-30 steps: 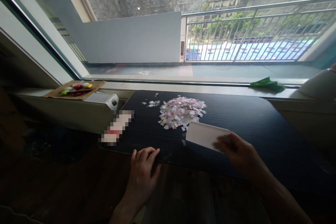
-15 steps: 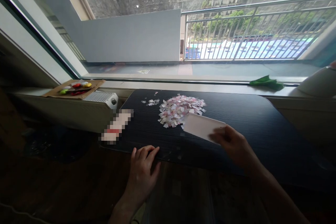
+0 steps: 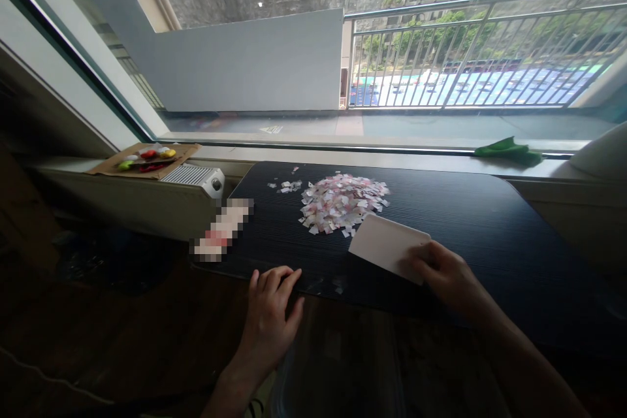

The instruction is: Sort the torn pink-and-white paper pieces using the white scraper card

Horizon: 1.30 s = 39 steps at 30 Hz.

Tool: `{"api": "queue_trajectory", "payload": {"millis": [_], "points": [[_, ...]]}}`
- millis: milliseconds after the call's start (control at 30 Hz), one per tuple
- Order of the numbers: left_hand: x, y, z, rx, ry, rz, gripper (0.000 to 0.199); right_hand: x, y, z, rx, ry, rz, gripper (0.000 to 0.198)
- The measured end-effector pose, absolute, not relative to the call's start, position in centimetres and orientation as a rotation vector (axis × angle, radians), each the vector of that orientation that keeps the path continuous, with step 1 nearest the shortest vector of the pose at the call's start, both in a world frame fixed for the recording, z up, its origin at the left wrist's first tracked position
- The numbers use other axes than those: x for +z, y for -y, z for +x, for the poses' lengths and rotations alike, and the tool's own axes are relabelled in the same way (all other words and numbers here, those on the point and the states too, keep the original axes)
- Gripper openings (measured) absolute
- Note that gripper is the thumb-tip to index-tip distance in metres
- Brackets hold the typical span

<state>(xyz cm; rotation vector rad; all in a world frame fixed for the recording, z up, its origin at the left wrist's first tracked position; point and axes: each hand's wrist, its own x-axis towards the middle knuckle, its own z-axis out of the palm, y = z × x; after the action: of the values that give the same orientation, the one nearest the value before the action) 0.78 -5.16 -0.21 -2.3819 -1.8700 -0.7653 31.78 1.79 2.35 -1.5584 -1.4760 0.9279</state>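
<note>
1. Card [image 3: 385, 241] is pinched in right hand [image 3: 443, 268], fingers closed; probably light, kinda bendy, best gripped there.
2. Paper scraps [image 3: 337, 202] are heaped ahead-left of those fingertips.
3. Left hand [image 3: 272, 304] is loosely opened, nothing gripped.

The window [image 3: 313, 59] is bright, the floor [image 3: 122, 339] dark.

- my right hand [image 3: 443, 272] pinches a white card [image 3: 382, 241] — its far end near a heap of paper scraps [image 3: 341, 204];
- my left hand [image 3: 272, 300] rests its fingertips on the near edge of the black table [image 3: 455, 206];
- a green cloth-like thing [image 3: 508, 151] lies on the windowsill [image 3: 416, 164]
</note>
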Motion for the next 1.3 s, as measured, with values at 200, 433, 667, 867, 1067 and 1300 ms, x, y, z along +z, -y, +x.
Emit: {"api": "queue_trajectory", "payload": {"millis": [200, 433, 667, 867, 1067, 1300], "points": [[-0.1, 5.2, 0.9, -0.757, 1.889, -2.374, 0.037, 2.4, -1.5, 31.1, 0.808, 1.608, -1.69, 0.019], [-0.2, 5.2, 0.7, -0.754, 1.887, -2.383, 0.038, 2.7, -0.9, 30.4, 0.919, 1.734, -1.717, 0.024], [0.0, 5.2, 0.9, -0.769, 1.882, -2.394, 0.037, 2.2, -0.6, 30.6, 0.96, 1.765, -1.663, 0.018], [0.0, 5.2, 0.9, -0.767, 1.877, -2.389, 0.037, 2.6, -0.4, 30.4, 1.17, 1.675, -1.565, 0.015], [0.0, 5.3, 0.8, -0.758, 1.896, -2.388, 0.037, 2.5, -0.4, 30.4, 1.345, 1.631, -1.509, 0.019], [0.2, 5.2, 0.9, -0.764, 1.881, -2.386, 0.036, 3.0, 0.2, 30.2, 1.416, 1.631, -1.472, 0.017]]}}
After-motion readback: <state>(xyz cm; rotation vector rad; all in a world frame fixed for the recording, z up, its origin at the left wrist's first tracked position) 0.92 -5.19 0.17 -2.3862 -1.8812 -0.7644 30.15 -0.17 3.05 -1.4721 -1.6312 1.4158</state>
